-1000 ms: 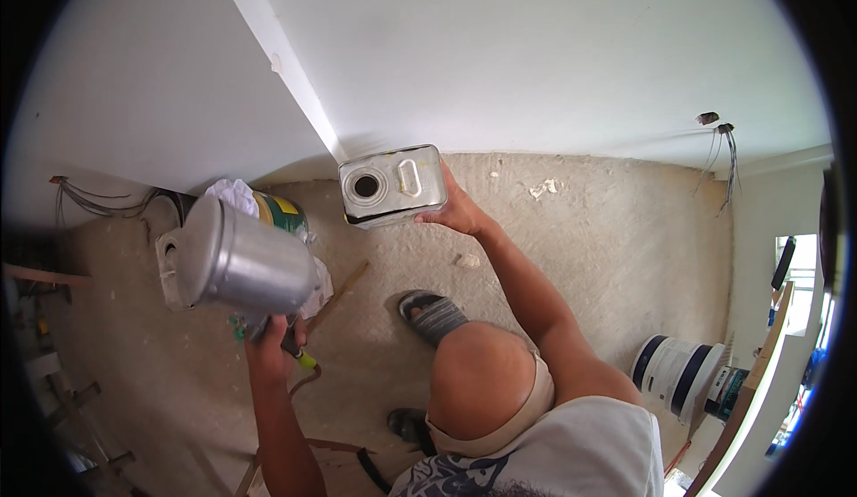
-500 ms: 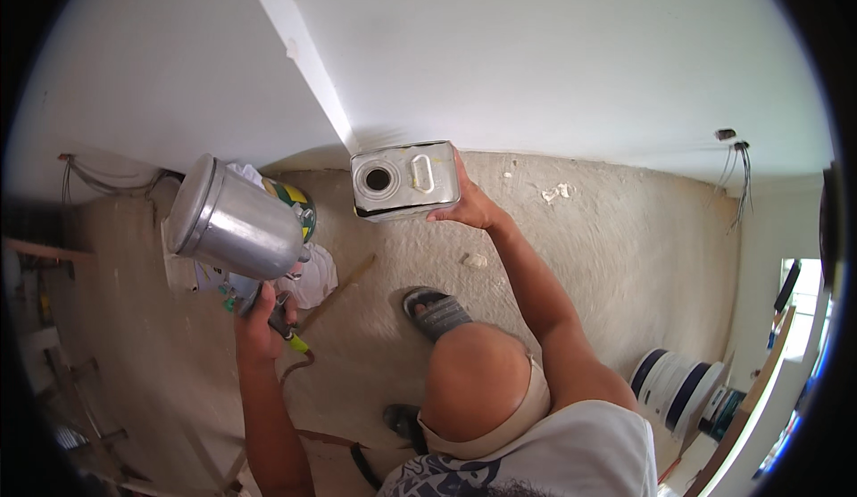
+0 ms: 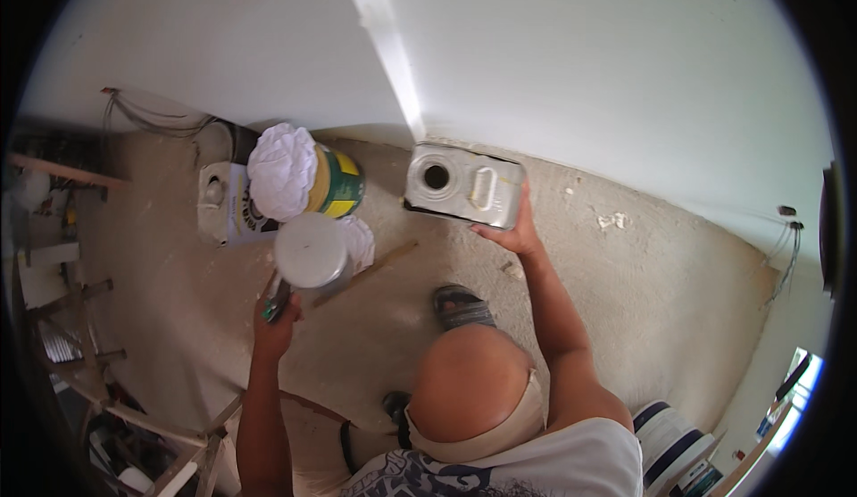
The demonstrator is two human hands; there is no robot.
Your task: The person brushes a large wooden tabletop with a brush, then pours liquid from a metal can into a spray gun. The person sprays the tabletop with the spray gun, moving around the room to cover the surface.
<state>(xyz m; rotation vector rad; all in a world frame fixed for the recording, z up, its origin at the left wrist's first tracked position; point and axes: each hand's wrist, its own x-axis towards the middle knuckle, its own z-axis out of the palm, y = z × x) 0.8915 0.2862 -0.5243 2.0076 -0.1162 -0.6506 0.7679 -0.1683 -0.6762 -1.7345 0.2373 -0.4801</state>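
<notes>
My left hand grips a spray gun with a silver cup on it, its round lid facing up. My right hand is closed round the side of a rectangular metal can, which has an open round hole and a handle on top. Near these stand a green and yellow bucket with crumpled white cloth on it and another metal tin. More white cloth lies behind the cup. A thin wooden stick rests on the floor between my hands.
White walls rise from rough concrete floor, with loose wires hanging at both sides. Wooden frames and clutter lie at the left. A white bucket is at the lower right, and debris dots the floor by the wall.
The silver cup has swung from lying sideways to lid-up, lower and further right, uncovering the cloth-topped bucket. My right hand and can sit further right in the picture.
</notes>
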